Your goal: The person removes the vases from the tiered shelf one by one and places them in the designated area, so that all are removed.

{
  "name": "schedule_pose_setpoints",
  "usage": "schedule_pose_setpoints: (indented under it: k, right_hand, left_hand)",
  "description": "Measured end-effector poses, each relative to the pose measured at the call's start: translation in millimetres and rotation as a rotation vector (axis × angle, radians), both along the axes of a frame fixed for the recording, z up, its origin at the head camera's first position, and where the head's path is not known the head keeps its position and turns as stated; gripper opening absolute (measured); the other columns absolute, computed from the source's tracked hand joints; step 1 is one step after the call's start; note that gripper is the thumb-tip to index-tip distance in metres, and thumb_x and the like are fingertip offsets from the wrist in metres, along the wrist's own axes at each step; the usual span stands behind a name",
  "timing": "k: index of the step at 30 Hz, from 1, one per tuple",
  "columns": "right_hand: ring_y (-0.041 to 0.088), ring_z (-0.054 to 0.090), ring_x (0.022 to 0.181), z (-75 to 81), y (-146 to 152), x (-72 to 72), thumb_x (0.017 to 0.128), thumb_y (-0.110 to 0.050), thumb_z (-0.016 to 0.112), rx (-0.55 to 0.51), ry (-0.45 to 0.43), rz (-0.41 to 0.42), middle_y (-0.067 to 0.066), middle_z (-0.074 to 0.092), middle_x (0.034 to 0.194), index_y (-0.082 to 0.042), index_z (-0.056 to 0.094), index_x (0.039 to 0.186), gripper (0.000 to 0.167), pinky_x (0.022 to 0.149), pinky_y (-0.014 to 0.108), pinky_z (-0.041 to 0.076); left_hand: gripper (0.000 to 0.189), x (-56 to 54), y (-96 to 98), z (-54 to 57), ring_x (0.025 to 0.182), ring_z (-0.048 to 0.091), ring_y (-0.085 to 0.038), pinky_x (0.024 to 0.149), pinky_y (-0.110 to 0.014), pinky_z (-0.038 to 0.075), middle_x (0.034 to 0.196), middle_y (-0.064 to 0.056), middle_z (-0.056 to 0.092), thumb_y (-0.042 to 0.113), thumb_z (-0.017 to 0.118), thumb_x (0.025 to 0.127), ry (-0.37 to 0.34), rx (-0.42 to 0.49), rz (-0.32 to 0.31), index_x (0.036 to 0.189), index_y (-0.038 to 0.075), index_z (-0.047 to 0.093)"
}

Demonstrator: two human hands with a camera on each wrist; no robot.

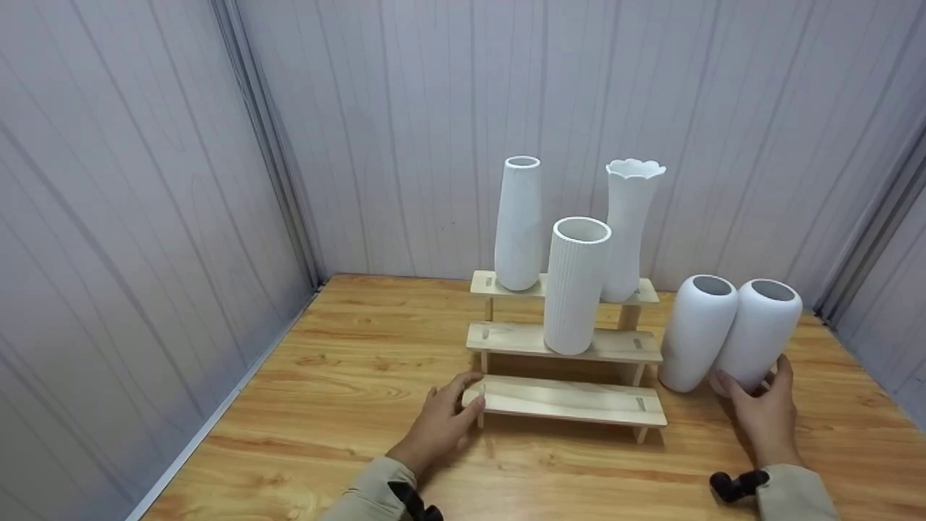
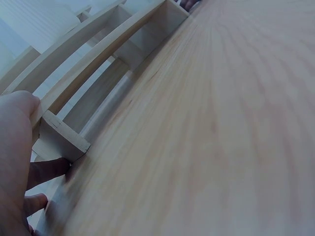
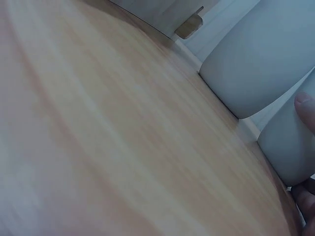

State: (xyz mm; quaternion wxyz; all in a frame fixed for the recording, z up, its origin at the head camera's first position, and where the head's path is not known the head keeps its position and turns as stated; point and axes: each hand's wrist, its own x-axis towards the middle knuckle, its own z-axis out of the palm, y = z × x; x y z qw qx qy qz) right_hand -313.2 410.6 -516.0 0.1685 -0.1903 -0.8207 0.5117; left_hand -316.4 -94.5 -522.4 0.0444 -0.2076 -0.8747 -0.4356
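Observation:
A three-tier wooden display stand [image 1: 564, 401] stands on the table. My left hand [image 1: 438, 420] grips the left end of its lowest step. In the left wrist view the thumb lies on that step [image 2: 88, 64], with fingers beside the leg. To the right of the stand, two smooth white vases stand upright side by side. My right hand [image 1: 768, 416] holds the right-hand vase [image 1: 763, 329] low down, thumb on its near left side and fingers on its right. Its neighbour, the other vase [image 1: 698, 333], is not held. The right wrist view catches only part of the right thumb [image 3: 305, 110] and fingers.
A ribbed white vase [image 1: 575, 297] stands on the middle step. On the top step are a slim tapered vase [image 1: 519, 224] and a vase with a scalloped rim [image 1: 628, 224]. Pale panel walls [image 1: 405, 137] enclose the wooden table [image 1: 347, 376] at the back and sides.

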Motion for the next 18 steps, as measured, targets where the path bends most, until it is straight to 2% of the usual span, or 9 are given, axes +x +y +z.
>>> schedule_pose_setpoints:
  k: [5, 12, 18]
  right_hand:
    - [0.049, 0.027, 0.146, 0.8, -0.2, 0.6, 0.093, -0.055, 0.064, -0.016, -0.001, -0.013, 0.028, 0.009, 0.165, -0.022, -0.015, 0.161, 0.109, 0.118, 0.061, 0.023]
    - [0.052, 0.032, 0.142, -2.3, 0.3, -0.2, 0.094, -0.051, 0.065, 0.025, 0.020, -0.022, 0.030, 0.015, 0.163, -0.022, -0.012, 0.162, 0.107, 0.115, 0.062, 0.028]
    - [0.051, 0.030, 0.144, -0.5, -1.4, -3.9, 0.094, -0.051, 0.064, 0.015, 0.013, -0.026, 0.030, 0.013, 0.163, -0.021, -0.014, 0.161, 0.107, 0.117, 0.062, 0.026]
  left_hand:
    - [0.050, -0.1, -0.1, 0.1, 0.141, 0.044, -0.028, 0.118, -0.068, 0.005, 0.149, -0.003, 0.054, 0.049, 0.051, 0.104, 0.001, 0.001, -0.001, 0.146, 0.022, 0.049]
    - [0.050, 1.1, -0.9, -0.2, 0.140, 0.045, -0.025, 0.119, -0.066, 0.003, 0.150, 0.001, 0.052, 0.051, 0.050, 0.104, -0.028, -0.003, -0.014, 0.148, 0.025, 0.047]
    - [0.048, -0.6, -0.7, 0.0, 0.140, 0.045, -0.027, 0.118, -0.069, 0.005, 0.149, -0.002, 0.053, 0.048, 0.051, 0.104, 0.004, -0.001, 0.002, 0.145, 0.023, 0.050]
